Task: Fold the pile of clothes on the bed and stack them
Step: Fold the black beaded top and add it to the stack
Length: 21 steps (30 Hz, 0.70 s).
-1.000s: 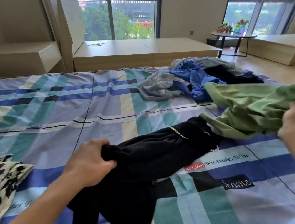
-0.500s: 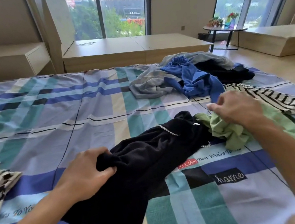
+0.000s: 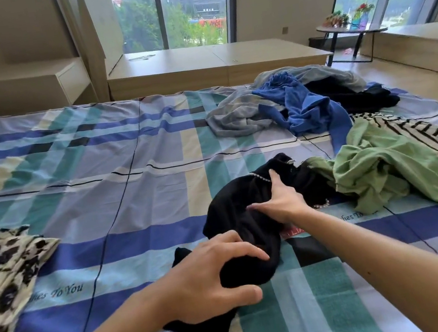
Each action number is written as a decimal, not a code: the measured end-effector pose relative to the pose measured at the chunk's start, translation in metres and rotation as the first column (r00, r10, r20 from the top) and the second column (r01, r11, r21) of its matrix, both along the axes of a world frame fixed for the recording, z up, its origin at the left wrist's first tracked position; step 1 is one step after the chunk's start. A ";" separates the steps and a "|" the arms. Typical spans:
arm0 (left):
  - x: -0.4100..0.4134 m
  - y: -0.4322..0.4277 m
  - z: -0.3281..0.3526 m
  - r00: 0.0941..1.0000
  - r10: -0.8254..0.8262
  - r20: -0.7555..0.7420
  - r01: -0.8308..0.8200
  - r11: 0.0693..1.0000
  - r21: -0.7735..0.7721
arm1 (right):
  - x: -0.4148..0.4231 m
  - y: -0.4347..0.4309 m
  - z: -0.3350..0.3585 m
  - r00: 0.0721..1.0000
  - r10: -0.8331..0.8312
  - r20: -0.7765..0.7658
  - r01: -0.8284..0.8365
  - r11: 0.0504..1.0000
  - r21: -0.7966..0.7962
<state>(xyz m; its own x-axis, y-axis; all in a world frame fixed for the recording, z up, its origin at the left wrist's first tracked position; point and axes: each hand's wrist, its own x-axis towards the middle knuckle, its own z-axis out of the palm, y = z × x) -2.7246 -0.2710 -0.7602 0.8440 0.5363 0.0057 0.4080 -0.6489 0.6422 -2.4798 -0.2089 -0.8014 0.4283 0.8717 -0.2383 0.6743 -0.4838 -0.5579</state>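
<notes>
A black garment (image 3: 237,215) with a beaded trim lies bunched in the middle of the plaid bed sheet (image 3: 127,181). My left hand (image 3: 210,277) grips its near end, fingers curled over a fold of fabric. My right hand (image 3: 279,202) rests on its far part, index finger and thumb spread straight. To the right lie a crumpled green garment (image 3: 387,175) and a striped garment (image 3: 424,134). Behind them sit a blue garment (image 3: 307,110), a grey garment (image 3: 238,116) and a dark garment (image 3: 354,96). A leopard-print garment (image 3: 4,274) lies at the left.
A low wooden platform (image 3: 209,63) runs under the window beyond the bed. A bedside cabinet (image 3: 24,82) stands at the back left. A round side table (image 3: 348,28) with flowers stands at the back right, over wooden floor (image 3: 417,92) beside the bed.
My right hand let go of the green garment, which now lies on the bed, and moved left onto the black garment. My left hand kept its grip and the black garment bunched closer.
</notes>
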 end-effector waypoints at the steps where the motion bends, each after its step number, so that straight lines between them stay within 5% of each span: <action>1: 0.000 -0.002 0.000 1.000 -0.010 0.008 0.011 0.998 -0.059 | 0.000 -0.001 -0.002 1.000 0.001 -0.008 -0.001 1.000 0.014; 5: 0.002 0.005 0.003 0.956 0.207 0.210 -0.177 0.972 -0.153 | 0.000 0.003 0.000 0.977 0.106 -0.185 -0.076 0.984 0.161; 8: 0.000 0.021 0.003 0.808 0.504 0.306 -0.474 0.864 -0.169 | -0.023 -0.008 0.023 0.870 0.310 -0.383 -0.174 0.920 0.350; 11: -0.014 0.047 0.003 0.492 0.810 0.320 -0.662 0.587 -0.466 | -0.054 -0.026 0.050 0.632 0.543 -0.552 -0.274 0.824 0.496; 14: -0.028 0.055 0.006 0.213 0.967 0.141 -0.543 0.237 -0.806 | -0.067 -0.034 0.064 0.429 0.690 -0.583 -0.318 0.720 0.617; 16: -0.029 0.042 0.012 0.238 0.967 0.088 -0.384 0.177 -0.906 | -0.067 -0.032 0.066 0.387 0.702 -0.599 -0.349 0.712 0.609; 18: -0.032 0.037 0.009 0.326 0.935 0.138 -0.285 0.237 -0.929 | -0.063 -0.028 0.061 0.416 0.670 -0.615 -0.404 0.742 0.535; 21: -0.025 0.040 0.016 0.405 0.890 0.210 -0.266 0.335 -0.904 | -0.056 -0.023 0.050 0.625 0.631 -0.460 -0.439 0.771 0.461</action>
